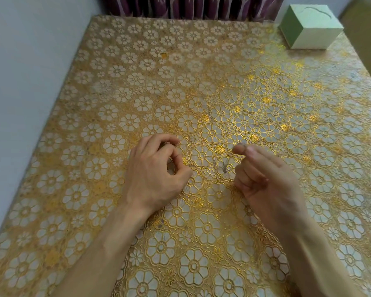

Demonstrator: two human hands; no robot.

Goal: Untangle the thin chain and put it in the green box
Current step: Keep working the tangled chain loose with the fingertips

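The thin chain (224,167) is a faint grey thread with a small tangle, hanging just above the tablecloth between my hands. My right hand (263,174) pinches one end of it between thumb and forefinger, where a grey bit shows at the fingertips. My left hand (156,172) is curled, thumb and forefinger pinched together on what looks like the other end; that part of the chain is barely visible. The green box (308,26) stands at the far right corner of the table, well away from both hands, with its pale top facing up.
A gold floral lace tablecloth (137,82) covers the whole table. A white wall runs along the left edge, and a purple curtain (191,6) hangs behind the far edge.
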